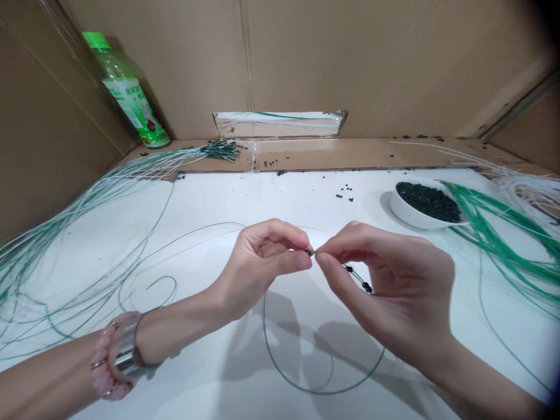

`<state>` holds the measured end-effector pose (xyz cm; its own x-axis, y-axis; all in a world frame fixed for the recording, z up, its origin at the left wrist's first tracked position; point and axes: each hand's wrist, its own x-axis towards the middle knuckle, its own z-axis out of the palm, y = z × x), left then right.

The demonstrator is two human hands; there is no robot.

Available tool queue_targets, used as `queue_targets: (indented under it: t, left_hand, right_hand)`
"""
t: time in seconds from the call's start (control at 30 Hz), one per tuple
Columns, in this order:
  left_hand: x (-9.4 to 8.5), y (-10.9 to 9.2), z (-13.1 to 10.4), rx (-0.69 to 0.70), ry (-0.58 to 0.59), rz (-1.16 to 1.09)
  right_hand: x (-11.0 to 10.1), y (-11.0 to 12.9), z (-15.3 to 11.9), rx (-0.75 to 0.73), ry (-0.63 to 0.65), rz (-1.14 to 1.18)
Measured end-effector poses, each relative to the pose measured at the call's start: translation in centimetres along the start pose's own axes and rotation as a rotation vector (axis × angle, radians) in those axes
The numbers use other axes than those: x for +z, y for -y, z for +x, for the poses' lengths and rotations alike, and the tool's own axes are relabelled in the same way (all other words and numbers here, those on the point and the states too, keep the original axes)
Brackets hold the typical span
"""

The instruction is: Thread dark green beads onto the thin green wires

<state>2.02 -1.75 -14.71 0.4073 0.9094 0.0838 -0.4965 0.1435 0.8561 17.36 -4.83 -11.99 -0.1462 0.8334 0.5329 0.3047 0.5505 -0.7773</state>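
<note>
My left hand (271, 251) is closed in a pinch, with a small dark bead (308, 252) at its fingertips. Right beside it, thumb and forefinger of my right hand (385, 280) are pressed together on a thin green cord (314, 252). The fingertips of both hands nearly meet. Several black beads on a strand (359, 279) show behind my right thumb; where that strand leads is hidden by the hand. Below the hands a loop of green cord (324, 393) hangs over the white surface.
A white bowl (400, 211) of dark beads stands at right, beside green strands (503, 227). More cords (87, 198) with dark beaded ends (221, 150) lie at left. Loose beads (345, 192) are scattered behind. A green-capped bottle (131, 102) leans against the cardboard wall (371, 64).
</note>
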Motion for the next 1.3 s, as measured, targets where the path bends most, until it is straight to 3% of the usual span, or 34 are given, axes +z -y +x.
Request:
queue_targets:
  t: [0.93, 1.3]
  left_hand:
    - [0.29, 0.00, -0.11, 0.009, -0.075, 0.015]
    - [-0.02, 0.10, -0.15, 0.056, -0.025, 0.045]
  right_hand:
    - [0.00, -0.10, -0.05, -0.010, 0.002, -0.001]
    - [0.00, -0.07, -0.13, 0.014, -0.002, 0.008]
